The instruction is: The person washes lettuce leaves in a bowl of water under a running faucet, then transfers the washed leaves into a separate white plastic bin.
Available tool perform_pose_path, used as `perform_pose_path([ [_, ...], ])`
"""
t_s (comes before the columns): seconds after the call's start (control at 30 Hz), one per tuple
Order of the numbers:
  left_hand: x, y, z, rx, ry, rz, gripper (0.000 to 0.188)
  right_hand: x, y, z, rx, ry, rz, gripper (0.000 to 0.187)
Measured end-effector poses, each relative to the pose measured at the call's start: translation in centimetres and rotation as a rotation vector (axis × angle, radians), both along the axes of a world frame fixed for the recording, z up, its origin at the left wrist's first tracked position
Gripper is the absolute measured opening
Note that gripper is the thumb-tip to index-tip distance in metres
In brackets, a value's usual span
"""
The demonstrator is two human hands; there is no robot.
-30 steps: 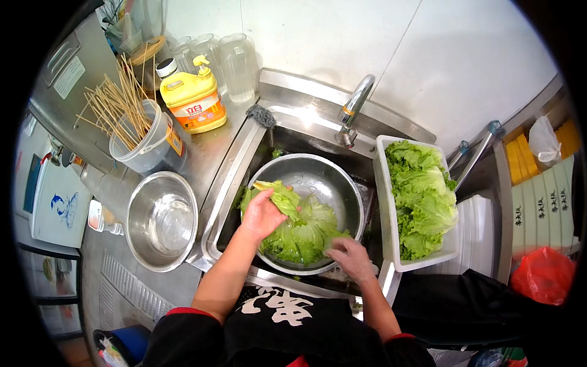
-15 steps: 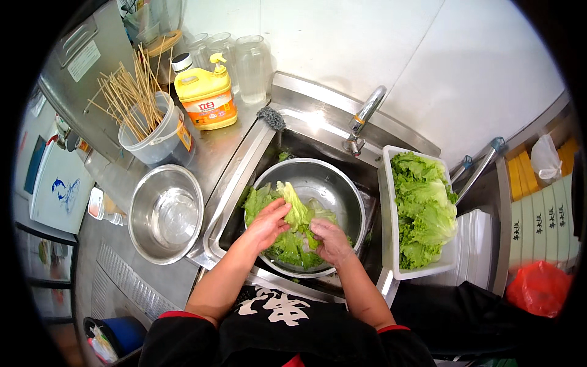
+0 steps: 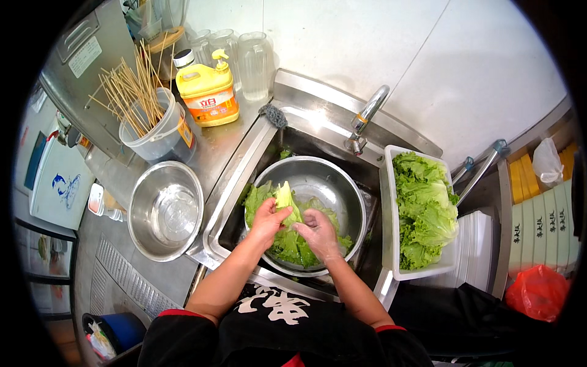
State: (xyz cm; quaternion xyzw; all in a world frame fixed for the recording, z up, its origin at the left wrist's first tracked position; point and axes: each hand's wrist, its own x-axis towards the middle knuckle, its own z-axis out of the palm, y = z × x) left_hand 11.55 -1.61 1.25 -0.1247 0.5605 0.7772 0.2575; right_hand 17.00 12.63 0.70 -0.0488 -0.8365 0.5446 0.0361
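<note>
My left hand (image 3: pixel 270 221) pinches a lettuce leaf (image 3: pixel 286 199), its pale stem end pointing up, over a large steel basin (image 3: pixel 333 172). Close by on the right, my right hand (image 3: pixel 319 235) has its thumb and fingers apart beside the leaf; the thumb is at the leaf's edge. Whether it touches is hard to tell. More loose green leaves (image 3: pixel 296 249) lie in the basin below both hands, partly covered by them. The basin stands inside the sink (image 3: pixel 374 241).
A white tub (image 3: pixel 389 183) heaped with lettuce (image 3: pixel 423 214) sits at the sink's right. Above is the faucet (image 3: pixel 367 116). To the left are an empty steel bowl (image 3: pixel 166 211), a yellow detergent jug (image 3: pixel 210 98), a bucket of skewers (image 3: pixel 162 131) and a grey scrubber (image 3: pixel 273 115).
My right hand has loosened its closed grip and turned, its thumb and fingers now spread. My left fingers have closed around the leaf, which is more upright.
</note>
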Motion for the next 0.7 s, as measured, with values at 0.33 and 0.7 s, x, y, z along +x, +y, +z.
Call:
perform_pose_path([
  [0.33,0.1,-0.4,1.9,0.196,-0.087,-0.028,0.031,-0.9,1.3,-0.5,-0.572,-0.446,0.129,0.025],
  [0.7,-0.3,-0.1,-1.3,0.073,0.011,0.099,0.038,-0.5,0.1,-0.2,-0.042,-0.038,0.092,0.018],
])
